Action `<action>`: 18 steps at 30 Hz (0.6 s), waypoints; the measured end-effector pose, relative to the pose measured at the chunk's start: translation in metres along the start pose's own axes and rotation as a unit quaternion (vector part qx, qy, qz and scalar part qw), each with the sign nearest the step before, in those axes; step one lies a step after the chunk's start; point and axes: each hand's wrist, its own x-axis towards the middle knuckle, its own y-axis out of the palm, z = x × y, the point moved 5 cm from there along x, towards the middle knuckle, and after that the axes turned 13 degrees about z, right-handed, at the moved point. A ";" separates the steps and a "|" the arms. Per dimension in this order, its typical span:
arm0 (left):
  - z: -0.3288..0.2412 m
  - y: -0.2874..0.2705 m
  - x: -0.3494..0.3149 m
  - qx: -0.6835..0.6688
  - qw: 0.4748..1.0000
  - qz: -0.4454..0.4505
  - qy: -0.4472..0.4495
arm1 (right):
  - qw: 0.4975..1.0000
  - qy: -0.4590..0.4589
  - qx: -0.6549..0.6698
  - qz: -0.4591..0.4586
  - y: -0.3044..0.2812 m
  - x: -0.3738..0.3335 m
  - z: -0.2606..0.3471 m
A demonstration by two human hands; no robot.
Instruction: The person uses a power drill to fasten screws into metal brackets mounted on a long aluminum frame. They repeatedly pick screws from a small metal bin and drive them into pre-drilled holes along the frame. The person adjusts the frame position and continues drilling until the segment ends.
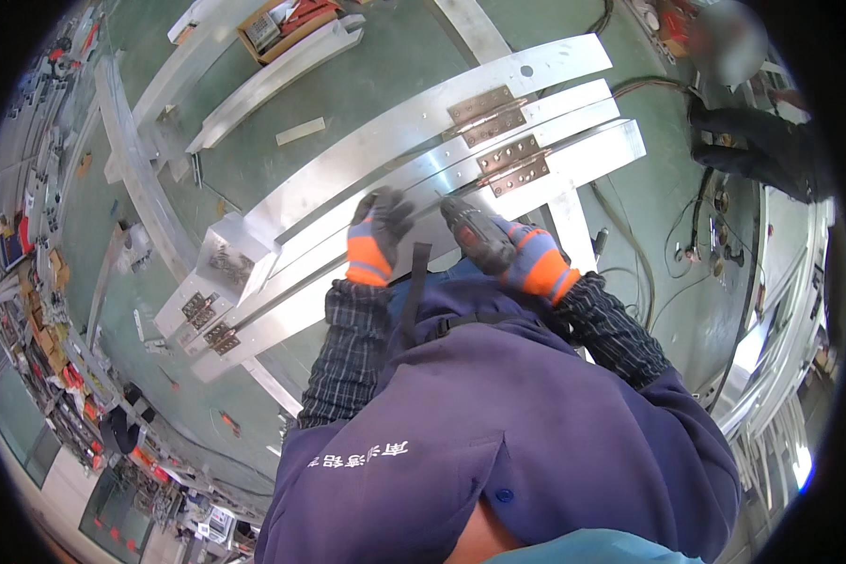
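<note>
Head | right grip (pixel 540 258): dark power tool (pixel 479 235) | smooth metal bars (pixel 395 132), brown hinges (pixel 514 165)

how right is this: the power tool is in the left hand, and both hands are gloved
One slip: the head view shows the power tool in the right hand, not the left hand. Both hands are gloved, as you say.

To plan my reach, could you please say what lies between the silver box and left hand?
In the head view, bare metal beams lie between the box and left hand.
</note>
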 end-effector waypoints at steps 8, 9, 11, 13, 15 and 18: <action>0.057 0.093 0.044 -0.192 0.975 0.034 -0.103 | 0.987 -0.133 0.093 0.001 -0.064 -0.032 -0.034; 0.059 0.096 0.046 -0.181 0.976 0.038 -0.111 | 0.984 -0.141 0.109 0.000 -0.068 -0.033 -0.036; 0.064 0.104 0.047 -0.170 0.975 0.065 -0.128 | 0.984 -0.131 0.118 0.013 -0.070 -0.037 -0.041; 0.069 0.112 0.047 -0.174 0.969 0.074 -0.156 | 0.983 -0.133 0.129 0.014 -0.073 -0.039 -0.044; 0.070 0.128 0.046 -0.151 0.970 0.137 -0.130 | 0.986 -0.125 0.113 0.009 -0.075 -0.041 -0.046; 0.074 0.146 0.043 -0.179 0.961 0.160 -0.137 | 0.988 -0.119 0.102 -0.006 -0.076 -0.043 -0.049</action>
